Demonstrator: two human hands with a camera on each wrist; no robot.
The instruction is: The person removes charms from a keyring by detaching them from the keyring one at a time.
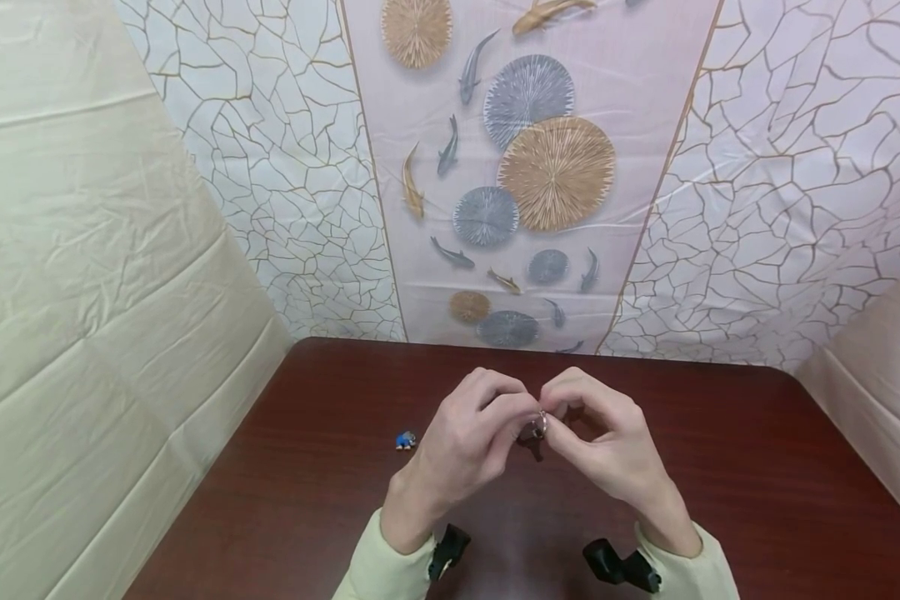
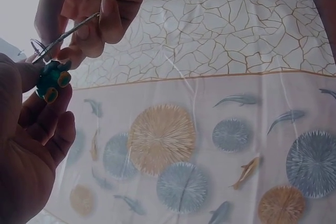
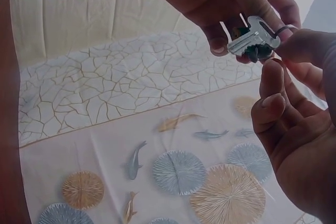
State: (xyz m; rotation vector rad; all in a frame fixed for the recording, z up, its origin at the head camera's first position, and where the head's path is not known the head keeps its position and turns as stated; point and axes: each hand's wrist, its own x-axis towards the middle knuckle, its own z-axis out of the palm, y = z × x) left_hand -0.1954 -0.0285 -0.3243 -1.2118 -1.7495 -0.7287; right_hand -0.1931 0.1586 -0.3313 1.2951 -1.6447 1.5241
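Both hands meet in front of me over the table, fingertips almost touching. My left hand [image 1: 465, 437] pinches a small teal figurine [image 2: 47, 83] with orange feet between thumb and fingers. The thumb and curled fingers of my right hand [image 1: 607, 437] grip a thin metal key ring [image 1: 543, 423] close to the left fingertips. A silver key [image 3: 253, 39] hangs at the ring, its blade pointing toward the left fingers in the right wrist view. Fingers hide part of the ring and of the figurine.
On the dark red-brown table [image 1: 307, 483] lies a small blue figurine [image 1: 406, 440], left of my left hand. A patterned cloth [image 1: 330, 208] with fish and round leaf shapes hangs behind the table. Cream cloth [image 1: 120, 333] stands along the left side.
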